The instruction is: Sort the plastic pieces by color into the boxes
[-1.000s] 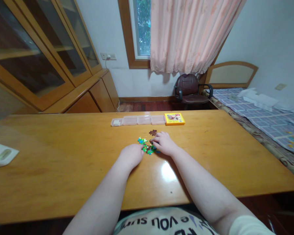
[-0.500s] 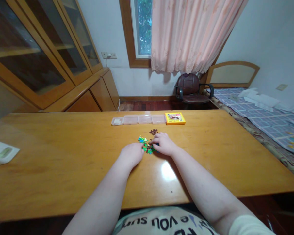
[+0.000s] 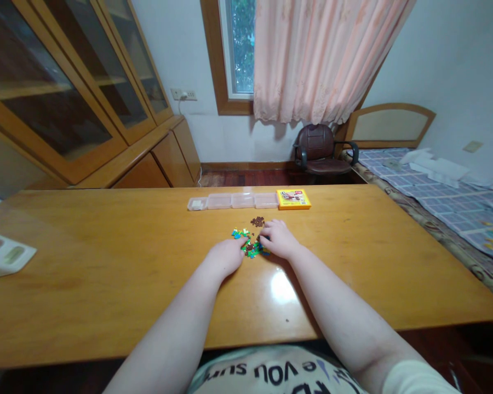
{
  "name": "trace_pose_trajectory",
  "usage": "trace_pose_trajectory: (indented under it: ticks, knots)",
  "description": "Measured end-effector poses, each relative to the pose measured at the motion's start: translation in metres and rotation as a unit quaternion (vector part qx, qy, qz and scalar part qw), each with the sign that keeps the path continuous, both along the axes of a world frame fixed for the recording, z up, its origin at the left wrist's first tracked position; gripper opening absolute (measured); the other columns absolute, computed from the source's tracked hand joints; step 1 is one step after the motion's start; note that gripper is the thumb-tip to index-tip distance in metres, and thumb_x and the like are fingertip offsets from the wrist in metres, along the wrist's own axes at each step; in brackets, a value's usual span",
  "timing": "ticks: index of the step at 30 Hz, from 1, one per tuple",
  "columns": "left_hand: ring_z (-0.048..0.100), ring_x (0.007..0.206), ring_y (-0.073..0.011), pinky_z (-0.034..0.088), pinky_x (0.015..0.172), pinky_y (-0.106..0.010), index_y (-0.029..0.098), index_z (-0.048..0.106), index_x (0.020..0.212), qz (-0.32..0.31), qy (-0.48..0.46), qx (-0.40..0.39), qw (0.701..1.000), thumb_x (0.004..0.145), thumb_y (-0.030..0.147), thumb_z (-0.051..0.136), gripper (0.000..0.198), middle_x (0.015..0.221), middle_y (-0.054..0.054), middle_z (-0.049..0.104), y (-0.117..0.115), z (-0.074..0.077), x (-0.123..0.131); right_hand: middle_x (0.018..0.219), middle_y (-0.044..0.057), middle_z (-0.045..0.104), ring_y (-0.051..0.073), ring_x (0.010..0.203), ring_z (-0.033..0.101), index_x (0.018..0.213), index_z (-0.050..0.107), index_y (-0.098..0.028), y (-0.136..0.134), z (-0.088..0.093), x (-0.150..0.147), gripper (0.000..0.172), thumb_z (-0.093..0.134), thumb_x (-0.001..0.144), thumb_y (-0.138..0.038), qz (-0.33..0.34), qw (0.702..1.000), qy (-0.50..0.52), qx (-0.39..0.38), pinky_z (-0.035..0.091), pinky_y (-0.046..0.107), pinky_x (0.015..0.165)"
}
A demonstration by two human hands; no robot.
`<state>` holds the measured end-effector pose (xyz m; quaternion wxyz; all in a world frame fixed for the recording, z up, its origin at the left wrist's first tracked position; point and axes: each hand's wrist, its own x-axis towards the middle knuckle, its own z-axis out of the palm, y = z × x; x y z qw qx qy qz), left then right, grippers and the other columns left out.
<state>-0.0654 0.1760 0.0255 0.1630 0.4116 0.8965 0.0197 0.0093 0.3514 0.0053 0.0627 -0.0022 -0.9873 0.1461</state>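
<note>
Small building bricks in green, blue, brown and other colours form a loose pile (image 3: 252, 253) on the wooden table. At the pile's left edge my left hand (image 3: 227, 256) rests low, its index finger stretched out among the bricks. My right hand (image 3: 280, 239) is over the right edge of the pile, fingers apart and bent down onto the pieces; I cannot make out any brick gripped in it. Just behind lies a separate cluster of brown bricks (image 3: 257, 221). Blue, green and pale bricks (image 3: 240, 233) lie at the upper left of the pile.
A row of clear plastic compartments (image 3: 243, 200) stands behind the bricks, with a yellow box (image 3: 293, 199) at its right end. A white plastic object (image 3: 8, 254) sits on the table's left. Beyond the table are a brown chair (image 3: 318, 145) and a bed (image 3: 443, 191).
My left hand has moved slightly right, deeper into the pile. My right hand has drawn back a little to the right, uncovering more bricks between the hands.
</note>
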Motion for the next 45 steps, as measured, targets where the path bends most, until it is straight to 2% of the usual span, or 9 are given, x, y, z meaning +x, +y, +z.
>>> trace_pose_trajectory:
  ticks: [2, 5, 9, 11, 17, 26, 31, 38, 45]
  knots:
    - [0.062, 0.104, -0.0251, 0.048, 0.087, -0.036, 0.031, 0.048, 0.132, -0.01, -0.01, 0.008, 1.0, 0.084, 0.021, 0.041, 0.049, 0.12, -0.007, 0.064, 0.001, -0.002, -0.001, 0.084, 0.006, 0.06, 0.018, 0.083, 0.046, 0.077, 0.07, -0.018, 0.001, 0.001, 0.0, 0.028, 0.047, 0.088, -0.028, -0.008, 1.0, -0.001, 0.006, 0.03, 0.031, 0.076]
    - [0.059, 0.109, -0.0233, 0.046, 0.091, -0.034, 0.032, 0.046, 0.134, -0.025, -0.014, 0.033, 0.999, 0.083, 0.019, 0.042, 0.052, 0.126, -0.005, 0.06, 0.002, -0.006, -0.004, 0.087, 0.005, 0.061, 0.018, 0.085, 0.047, 0.085, 0.071, -0.019, 0.002, 0.0, -0.001, 0.025, 0.048, 0.087, -0.027, -0.011, 1.0, -0.003, -0.004, 0.03, 0.03, 0.077]
    - [0.059, 0.109, -0.0226, 0.046, 0.09, -0.033, 0.027, 0.04, 0.137, -0.002, 0.009, 0.051, 0.999, 0.084, 0.017, 0.041, 0.054, 0.127, -0.008, 0.059, 0.004, -0.011, -0.009, 0.09, 0.005, 0.062, 0.018, 0.087, 0.048, 0.093, 0.071, -0.021, 0.002, -0.003, -0.001, 0.023, 0.049, 0.086, -0.026, -0.007, 1.0, -0.003, -0.024, 0.03, 0.03, 0.08]
    - [0.06, 0.108, -0.0225, 0.046, 0.089, -0.033, 0.026, 0.042, 0.136, 0.0, 0.017, 0.051, 0.999, 0.085, 0.017, 0.04, 0.052, 0.125, -0.009, 0.06, 0.005, -0.011, -0.01, 0.091, 0.005, 0.062, 0.019, 0.089, 0.048, 0.094, 0.071, -0.021, 0.001, -0.004, -0.001, 0.023, 0.049, 0.086, -0.024, 0.0, 0.999, 0.002, -0.032, 0.031, 0.031, 0.08]
    - [0.061, 0.104, -0.0219, 0.046, 0.088, -0.032, 0.029, 0.052, 0.127, -0.021, 0.013, 0.055, 0.998, 0.085, 0.017, 0.04, 0.045, 0.119, -0.006, 0.064, 0.006, -0.007, -0.005, 0.09, 0.005, 0.061, 0.019, 0.089, 0.047, 0.098, 0.07, -0.023, 0.0, -0.004, -0.001, 0.026, 0.049, 0.085, -0.023, 0.016, 0.999, -0.004, -0.03, 0.031, 0.032, 0.081]
    - [0.06, 0.107, -0.0225, 0.045, 0.091, -0.034, 0.029, 0.054, 0.126, -0.025, 0.006, 0.044, 0.999, 0.084, 0.019, 0.04, 0.045, 0.122, -0.005, 0.063, 0.006, -0.007, -0.003, 0.084, 0.006, 0.062, 0.019, 0.084, 0.048, 0.082, 0.071, -0.019, 0.003, -0.002, -0.002, 0.024, 0.049, 0.085, -0.027, -0.001, 1.0, -0.005, -0.001, 0.032, 0.031, 0.077]
    - [0.059, 0.108, -0.0215, 0.045, 0.091, -0.032, 0.029, 0.05, 0.13, -0.012, -0.003, 0.046, 0.999, 0.083, 0.017, 0.041, 0.05, 0.123, -0.005, 0.062, 0.006, -0.007, -0.006, 0.089, 0.005, 0.064, 0.02, 0.088, 0.049, 0.093, 0.071, -0.021, 0.002, -0.002, -0.001, 0.023, 0.05, 0.084, -0.022, 0.014, 0.999, 0.008, -0.03, 0.032, 0.032, 0.08]
    - [0.061, 0.103, -0.0217, 0.045, 0.088, -0.031, 0.029, 0.057, 0.12, -0.011, 0.018, 0.048, 0.999, 0.085, 0.019, 0.039, 0.041, 0.116, -0.005, 0.065, 0.003, 0.0, -0.004, 0.093, 0.006, 0.063, 0.02, 0.091, 0.049, 0.097, 0.07, -0.022, 0.001, -0.002, 0.0, 0.025, 0.049, 0.085, -0.022, 0.012, 0.999, 0.005, -0.039, 0.032, 0.032, 0.082]
    - [0.062, 0.101, -0.0227, 0.047, 0.084, -0.032, 0.025, 0.046, 0.131, 0.01, 0.021, 0.029, 0.999, 0.085, 0.017, 0.04, 0.046, 0.117, -0.01, 0.064, 0.005, -0.001, -0.002, 0.093, 0.006, 0.061, 0.02, 0.09, 0.049, 0.105, 0.068, -0.022, -0.003, -0.002, -0.001, 0.028, 0.05, 0.084, -0.023, 0.026, 0.999, -0.009, -0.034, 0.033, 0.033, 0.081]
